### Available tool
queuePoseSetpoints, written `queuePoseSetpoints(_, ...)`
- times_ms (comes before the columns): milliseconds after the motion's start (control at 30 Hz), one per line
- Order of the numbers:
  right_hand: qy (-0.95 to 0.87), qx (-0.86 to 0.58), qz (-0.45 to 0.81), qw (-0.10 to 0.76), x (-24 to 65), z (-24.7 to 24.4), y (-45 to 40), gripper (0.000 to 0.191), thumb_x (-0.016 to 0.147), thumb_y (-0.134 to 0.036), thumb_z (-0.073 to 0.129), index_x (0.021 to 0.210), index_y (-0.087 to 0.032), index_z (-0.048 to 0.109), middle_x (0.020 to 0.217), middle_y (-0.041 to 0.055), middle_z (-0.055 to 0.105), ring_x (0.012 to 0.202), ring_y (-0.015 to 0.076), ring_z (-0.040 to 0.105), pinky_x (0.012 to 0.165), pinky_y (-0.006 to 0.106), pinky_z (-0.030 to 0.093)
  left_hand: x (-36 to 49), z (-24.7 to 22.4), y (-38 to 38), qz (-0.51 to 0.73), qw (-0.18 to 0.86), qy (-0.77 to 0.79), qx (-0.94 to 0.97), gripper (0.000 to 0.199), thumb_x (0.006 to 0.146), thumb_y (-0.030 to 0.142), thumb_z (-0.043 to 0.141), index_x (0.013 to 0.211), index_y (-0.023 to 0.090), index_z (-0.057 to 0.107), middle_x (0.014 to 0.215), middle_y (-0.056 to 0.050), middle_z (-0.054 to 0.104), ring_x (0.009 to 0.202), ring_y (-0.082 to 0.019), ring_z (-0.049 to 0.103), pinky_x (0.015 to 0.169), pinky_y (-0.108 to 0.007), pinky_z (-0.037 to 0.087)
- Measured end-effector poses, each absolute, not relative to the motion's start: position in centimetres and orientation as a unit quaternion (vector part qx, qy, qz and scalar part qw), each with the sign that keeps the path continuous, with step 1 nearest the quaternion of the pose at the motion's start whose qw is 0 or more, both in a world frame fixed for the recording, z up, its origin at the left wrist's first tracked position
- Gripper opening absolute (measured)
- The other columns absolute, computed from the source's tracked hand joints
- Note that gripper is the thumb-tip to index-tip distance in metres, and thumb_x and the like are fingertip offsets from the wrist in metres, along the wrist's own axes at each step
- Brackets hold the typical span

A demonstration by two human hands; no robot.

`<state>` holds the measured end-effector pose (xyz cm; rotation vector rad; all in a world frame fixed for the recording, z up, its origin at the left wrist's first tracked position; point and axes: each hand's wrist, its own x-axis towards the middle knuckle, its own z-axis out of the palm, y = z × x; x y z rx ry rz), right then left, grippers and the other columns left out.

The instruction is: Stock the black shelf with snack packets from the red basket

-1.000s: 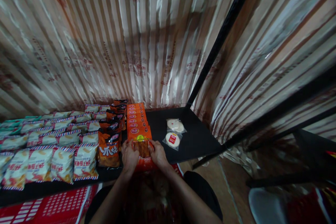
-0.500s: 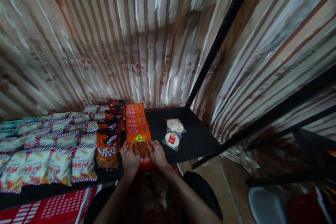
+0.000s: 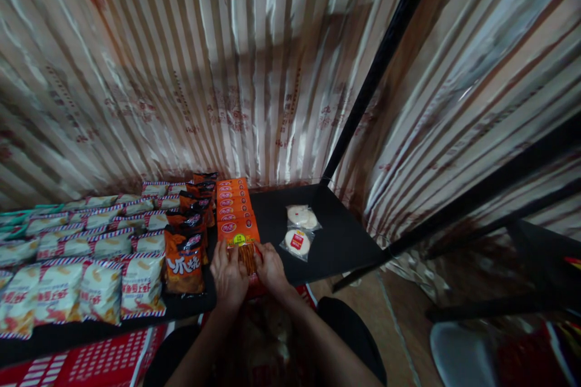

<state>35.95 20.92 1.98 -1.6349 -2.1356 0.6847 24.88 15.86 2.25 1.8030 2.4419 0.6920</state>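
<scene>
The front orange snack packet [image 3: 246, 259] lies at the near end of an overlapping row of matching orange packets [image 3: 232, 207]. Its clear window shows brown strips inside. My left hand [image 3: 229, 278] holds its left side, fingers bent over the top and thumb across the window. On the opposite edge, my right hand [image 3: 270, 269] grips with the thumb on top; its lower fingers are partly hidden. Close to my left hand stands an orange and black snack bag [image 3: 183, 263], the front one of a column.
Rows of white snack bags [image 3: 102, 290] fill the black shelf [image 3: 333, 230] at left. Two clear packs of round white wafers [image 3: 298, 242] lie at right. A black post [image 3: 372, 84] rises at the back corner. Red baskets [image 3: 97, 357] sit below the front edge.
My left hand has shifted slightly inward over the packet, its fingers reaching further across the window. My right hand stays at the packet's right edge. The view has moved very slightly.
</scene>
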Motion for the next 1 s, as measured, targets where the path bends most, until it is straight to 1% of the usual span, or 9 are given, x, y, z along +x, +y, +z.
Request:
queuePoseSetpoints(100,-0.758,-0.576,0.242,0.185,35.8,1.8,20.9,0.037,0.088,-0.022,0.037,0.119,-0.016,0.058,0.098,0.0105,0.061,0.09,0.018,0.058,0.08,0.024,0.044,25.4,2.2,16.6,0.222,0.018,0.758,0.613,0.041,0.082,0.019,0.041,0.121,0.017,0.056,0.142,-0.012,0.036,0.136,-0.029,0.019,0.104,-0.044,0.028)
queuePoseSetpoints(200,-0.759,-0.576,0.24,0.186,35.7,1.7,21.0,0.036,0.089,-0.022,0.038,0.118,-0.016,0.058,0.097,0.0099,0.06,0.089,0.0169,0.058,0.078,0.023,0.045,25.7,2.2,17.7,0.215,0.029,0.751,0.624,0.042,0.085,0.025,0.04,0.124,0.02,0.054,0.141,-0.01,0.039,0.136,-0.03,0.017,0.106,-0.048,0.024)
queuePoseSetpoints(333,-0.758,-0.578,0.226,0.198,35.6,1.9,20.9,0.035,0.091,-0.024,0.034,0.113,-0.016,0.061,0.094,0.0097,0.058,0.083,0.0155,0.059,0.073,0.021,0.046,25.7,2.1,19.0,0.209,0.016,0.744,0.634,0.042,0.087,0.027,0.037,0.126,0.023,0.051,0.139,-0.007,0.042,0.135,-0.028,0.021,0.107,-0.048,0.021)
queuePoseSetpoints(500,-0.77,-0.573,0.188,0.208,35.7,2.1,20.4,0.033,0.09,-0.023,0.036,0.108,-0.019,0.063,0.095,0.0078,0.058,0.077,0.0137,0.06,0.069,0.02,0.046,25.2,1.6,19.5,0.209,-0.004,0.741,0.638,0.04,0.087,0.029,0.038,0.123,0.025,0.054,0.136,-0.008,0.046,0.133,-0.027,0.028,0.107,-0.049,0.023)
queuePoseSetpoints(633,-0.773,-0.579,0.139,0.217,35.9,2.0,20.3,0.032,0.089,-0.026,0.037,0.106,-0.021,0.064,0.095,0.008,0.061,0.088,0.0176,0.059,0.078,0.024,0.046,25.1,1.1,19.6,0.206,-0.014,0.739,0.641,0.039,0.087,0.03,0.039,0.122,0.025,0.055,0.135,-0.009,0.047,0.13,-0.027,0.033,0.106,-0.049,0.025)
queuePoseSetpoints(733,-0.762,-0.585,0.126,0.245,35.9,1.4,20.8,0.035,0.089,-0.027,0.036,0.109,-0.015,0.062,0.102,0.0121,0.063,0.098,0.0213,0.056,0.088,0.029,0.044,25.2,1.0,19.6,0.208,-0.024,0.739,0.641,0.038,0.086,0.03,0.041,0.121,0.024,0.056,0.136,-0.01,0.046,0.129,-0.028,0.035,0.106,-0.049,0.025)
queuePoseSetpoints(800,-0.758,-0.579,0.135,0.27,35.9,0.9,21.5,0.038,0.089,-0.027,0.036,0.113,-0.011,0.06,0.109,0.0137,0.062,0.103,0.0226,0.054,0.093,0.033,0.041,25.2,1.0,19.6,0.207,-0.027,0.737,0.643,0.038,0.086,0.03,0.042,0.121,0.025,0.056,0.136,-0.01,0.046,0.129,-0.028,0.036,0.106,-0.049,0.025)
queuePoseSetpoints(900,-0.747,-0.569,0.167,0.301,35.9,0.3,22.7,0.042,0.089,-0.028,0.033,0.118,-0.01,0.057,0.117,0.0137,0.061,0.108,0.0225,0.053,0.097,0.035,0.039,25.3,1.1,19.7,0.203,-0.032,0.738,0.643,0.038,0.086,0.03,0.042,0.121,0.024,0.056,0.134,-0.01,0.048,0.128,-0.029,0.037,0.105,-0.05,0.026)
queuePoseSetpoints(1000,-0.73,-0.574,0.209,0.306,35.8,0.0,23.9,0.048,0.09,-0.033,0.03,0.122,-0.007,0.054,0.123,0.0152,0.057,0.117,0.0234,0.048,0.101,0.037,0.036,25.3,1.1,19.7,0.206,-0.038,0.737,0.643,0.038,0.086,0.031,0.042,0.12,0.024,0.057,0.133,-0.011,0.05,0.127,-0.03,0.038,0.103,-0.051,0.028)
